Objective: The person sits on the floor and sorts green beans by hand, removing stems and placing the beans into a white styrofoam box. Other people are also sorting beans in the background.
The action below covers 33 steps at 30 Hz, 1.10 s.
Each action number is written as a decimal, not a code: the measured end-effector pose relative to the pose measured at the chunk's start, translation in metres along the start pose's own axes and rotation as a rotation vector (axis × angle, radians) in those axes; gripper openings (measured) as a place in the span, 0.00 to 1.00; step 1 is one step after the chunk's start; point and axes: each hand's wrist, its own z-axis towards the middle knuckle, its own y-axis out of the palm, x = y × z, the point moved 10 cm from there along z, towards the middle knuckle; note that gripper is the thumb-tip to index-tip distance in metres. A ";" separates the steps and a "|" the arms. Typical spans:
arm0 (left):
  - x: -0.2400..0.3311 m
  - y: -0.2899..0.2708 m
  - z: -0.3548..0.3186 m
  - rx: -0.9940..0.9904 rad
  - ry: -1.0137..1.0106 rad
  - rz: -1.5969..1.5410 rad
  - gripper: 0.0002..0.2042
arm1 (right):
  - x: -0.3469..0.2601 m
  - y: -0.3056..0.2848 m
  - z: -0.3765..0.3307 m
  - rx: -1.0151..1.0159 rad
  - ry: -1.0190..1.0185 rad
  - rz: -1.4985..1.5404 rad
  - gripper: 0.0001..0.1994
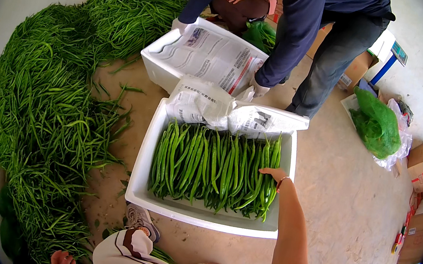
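A white foam box [199,219] holds long green chili peppers [207,164] laid side by side in a dense row. At the right end of that row is my right hand [274,174], its thumb stretched across the end peppers and its other fingers partly hidden against them. Printed newspaper [202,103] lines the box and folds up over its far wall. Down at the lower left, only the fingers of my left hand [63,261] show, loosely curled with nothing visible in them, beside a big heap of loose green peppers [51,115].
Across from me, a person in dark clothes with white gloves [261,88] grips a second foam box [155,70] lined with newspaper. Another person sits behind. Right of them are a green mesh bag [377,125], cardboard boxes [420,167] and a scale [399,53]. A blurred green shape hangs upper left.
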 end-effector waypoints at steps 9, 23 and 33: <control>-0.024 -0.001 0.020 -0.164 0.030 0.081 0.16 | -0.021 0.068 -0.045 0.269 -0.456 -0.945 0.41; -0.014 -0.029 -0.003 0.007 -0.001 -0.091 0.16 | -0.010 0.121 -0.073 -0.185 -0.956 -1.279 0.21; 0.026 -0.036 -0.037 -0.029 0.215 -0.201 0.14 | -0.223 0.096 -0.539 -0.573 -1.978 -0.038 0.17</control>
